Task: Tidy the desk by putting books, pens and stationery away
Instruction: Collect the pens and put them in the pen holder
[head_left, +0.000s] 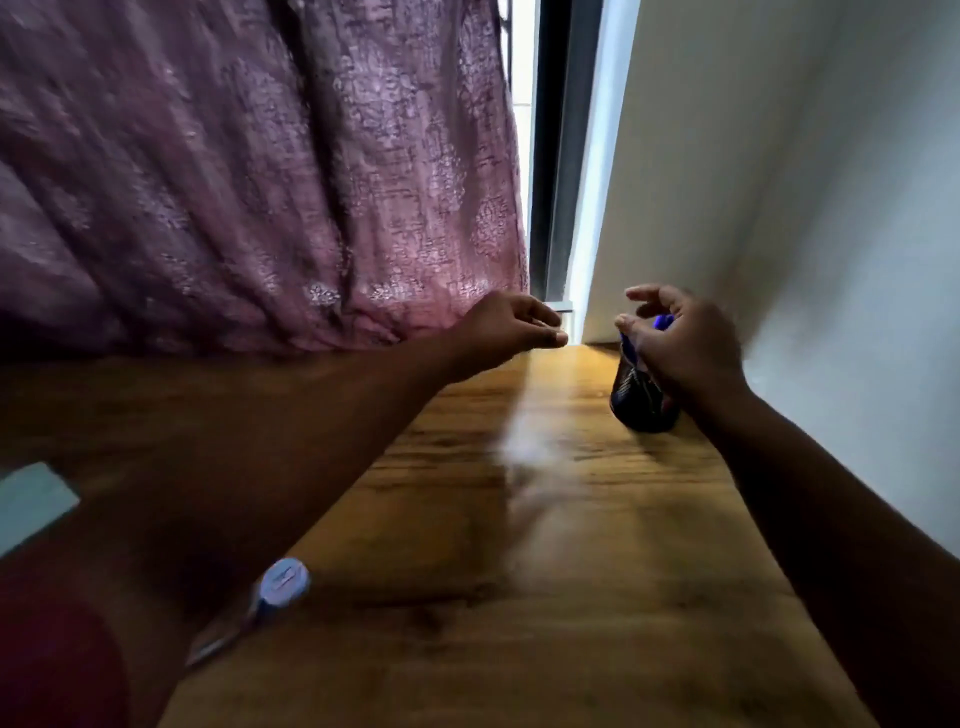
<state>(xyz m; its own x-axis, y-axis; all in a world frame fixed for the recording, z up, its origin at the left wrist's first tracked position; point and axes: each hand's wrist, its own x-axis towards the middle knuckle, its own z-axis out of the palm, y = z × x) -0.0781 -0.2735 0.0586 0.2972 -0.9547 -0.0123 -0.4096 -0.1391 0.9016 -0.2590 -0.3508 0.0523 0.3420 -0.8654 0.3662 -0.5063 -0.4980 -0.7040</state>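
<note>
A dark pen holder (641, 400) stands at the far right of the wooden desk (545, 571), close to the wall. My right hand (680, 348) is over its mouth, fingers pinched on blue pens (662, 322) that stick out of it. My left hand (511, 327) hovers to the left of the holder near the desk's far edge, fingers loosely curled with nothing in them. A pale blue-capped object (283, 582), blurred, lies at the desk's near left edge under my left forearm.
A purple patterned curtain (249, 182) hangs behind the desk's left side. A white wall (779, 208) runs along the right edge. A window frame (558, 156) shows in the gap between them. A pale flat thing (31, 504) sits at the far left.
</note>
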